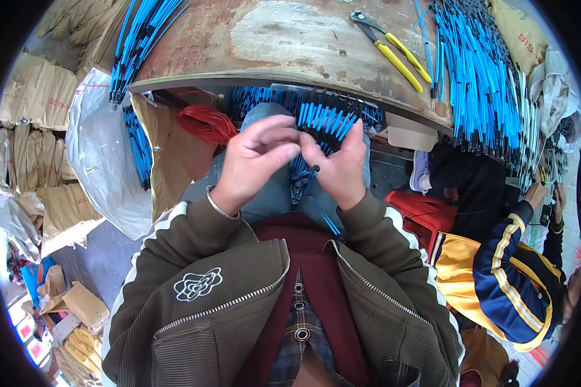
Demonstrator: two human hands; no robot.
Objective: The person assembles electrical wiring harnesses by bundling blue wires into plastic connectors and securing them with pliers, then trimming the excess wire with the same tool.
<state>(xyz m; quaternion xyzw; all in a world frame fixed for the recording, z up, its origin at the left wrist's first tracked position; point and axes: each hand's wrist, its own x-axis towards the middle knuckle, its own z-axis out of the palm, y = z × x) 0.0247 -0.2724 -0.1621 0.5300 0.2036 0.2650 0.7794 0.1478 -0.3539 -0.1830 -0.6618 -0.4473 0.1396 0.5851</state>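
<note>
My right hand (339,164) is closed around a bunch of thin blue rods with black ends (327,121). They fan out in a row beyond my fingers, and a small black tip pokes out below my thumb. Right beside it, my left hand (255,160) has its fingers curled in, touching or nearly touching the right fingers. Whatever the left fingers pinch, if anything, is hidden. More blue rods lie on my lap (321,213) beneath the hands.
Ahead stands a worn wooden table (206,48) bearing yellow-handled pliers (394,51) and piles of blue rods (474,77). A red bundle of strands (206,124) hangs left, beside a cardboard sheet (174,151). At right, a co-worker in a yellow-and-navy jacket (503,277) sits close.
</note>
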